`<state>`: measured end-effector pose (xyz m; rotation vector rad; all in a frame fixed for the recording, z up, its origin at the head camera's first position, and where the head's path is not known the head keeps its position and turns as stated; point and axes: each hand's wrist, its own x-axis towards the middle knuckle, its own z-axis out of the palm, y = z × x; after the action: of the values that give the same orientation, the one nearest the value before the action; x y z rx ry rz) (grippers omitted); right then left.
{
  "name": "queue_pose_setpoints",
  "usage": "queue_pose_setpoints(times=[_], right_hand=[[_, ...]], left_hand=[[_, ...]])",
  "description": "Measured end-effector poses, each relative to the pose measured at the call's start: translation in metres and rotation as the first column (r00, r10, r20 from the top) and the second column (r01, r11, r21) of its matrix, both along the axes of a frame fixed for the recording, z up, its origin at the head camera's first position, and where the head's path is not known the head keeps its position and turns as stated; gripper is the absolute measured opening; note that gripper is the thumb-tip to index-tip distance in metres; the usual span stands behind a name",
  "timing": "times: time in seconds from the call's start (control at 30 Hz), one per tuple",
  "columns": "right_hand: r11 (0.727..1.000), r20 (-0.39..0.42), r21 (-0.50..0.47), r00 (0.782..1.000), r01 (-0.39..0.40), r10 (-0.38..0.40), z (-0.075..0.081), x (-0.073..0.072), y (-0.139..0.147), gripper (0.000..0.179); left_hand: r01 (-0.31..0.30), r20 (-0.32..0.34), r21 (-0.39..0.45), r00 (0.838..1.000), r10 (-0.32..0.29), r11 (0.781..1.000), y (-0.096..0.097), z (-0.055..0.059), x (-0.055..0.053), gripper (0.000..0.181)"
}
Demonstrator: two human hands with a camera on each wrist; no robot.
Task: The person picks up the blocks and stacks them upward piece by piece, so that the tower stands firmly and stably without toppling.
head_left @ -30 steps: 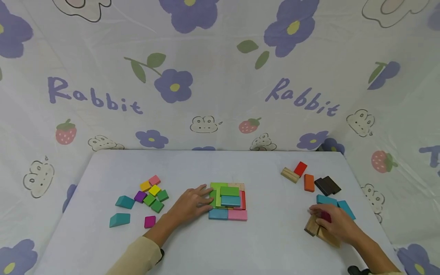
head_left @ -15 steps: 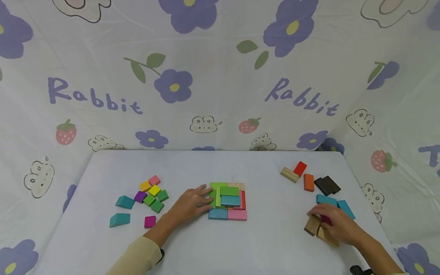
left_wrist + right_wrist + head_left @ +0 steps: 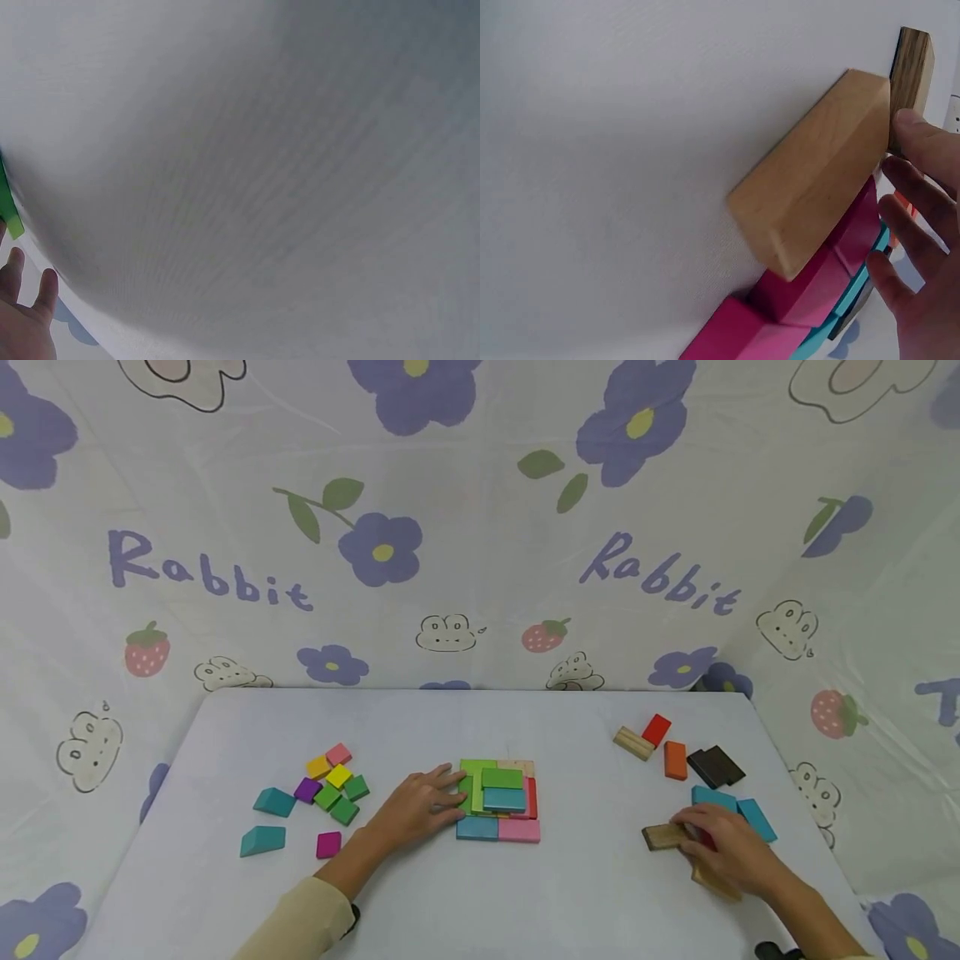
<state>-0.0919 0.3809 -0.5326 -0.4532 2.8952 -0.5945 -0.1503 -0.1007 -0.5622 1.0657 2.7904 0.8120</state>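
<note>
My left hand [image 3: 420, 808] rests with fingers spread at the left edge of a flat layered arrangement of coloured blocks [image 3: 504, 779], its fingertips at the green block [image 3: 465, 795]. On the right, my right hand [image 3: 726, 845] pinches the end of a brown-grained wooden block [image 3: 662, 837] between thumb and index finger. That block lies turned nearly sideways, pointing left. Just below it is a paler wooden block [image 3: 817, 169] with a bevelled side, partly covered by the hand in the head view. Magenta blocks [image 3: 739, 334] sit beside the pale one, mostly hidden under the hand from above.
Beyond the right hand lie teal blocks [image 3: 756, 820], dark blocks [image 3: 716, 766], an orange block [image 3: 675, 760], a red block [image 3: 657, 729] and a ridged wooden block [image 3: 633, 743]. Several small coloured cubes [image 3: 327, 797] and two teal wedges [image 3: 262, 841] lie at left.
The brown-grained wooden block has swung round and shifted left, away from the pale block, with my right thumb and index finger at its end. My left hand stays where it was.
</note>
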Motion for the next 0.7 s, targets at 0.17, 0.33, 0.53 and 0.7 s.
queue_pose_setpoints(times=[0.17,0.33,0.53,0.7], right_hand=[[1.000,0.006,-0.022,1.000,-0.004,0.004,0.001,-0.004,-0.008,0.033],[0.995,0.010,-0.091,0.999,-0.038,0.039,0.003,-0.009,-0.021,0.036],[0.986,-0.043,-0.127,0.994,-0.105,0.100,0.017,-0.021,-0.054,0.039],[0.971,-0.030,-0.153,0.983,-0.185,0.183,0.032,-0.034,-0.090,0.040]], left_hand=[[-0.002,-0.002,0.001,1.000,0.002,1.000,0.000,-0.002,-0.001,0.036],[0.000,-0.012,-0.002,1.000,-0.001,1.000,0.000,-0.002,-0.001,0.036],[0.000,-0.005,0.006,1.000,0.000,1.000,0.000,0.000,-0.001,0.036],[0.000,0.010,0.020,1.000,-0.001,1.000,0.000,0.000,-0.001,0.036]])
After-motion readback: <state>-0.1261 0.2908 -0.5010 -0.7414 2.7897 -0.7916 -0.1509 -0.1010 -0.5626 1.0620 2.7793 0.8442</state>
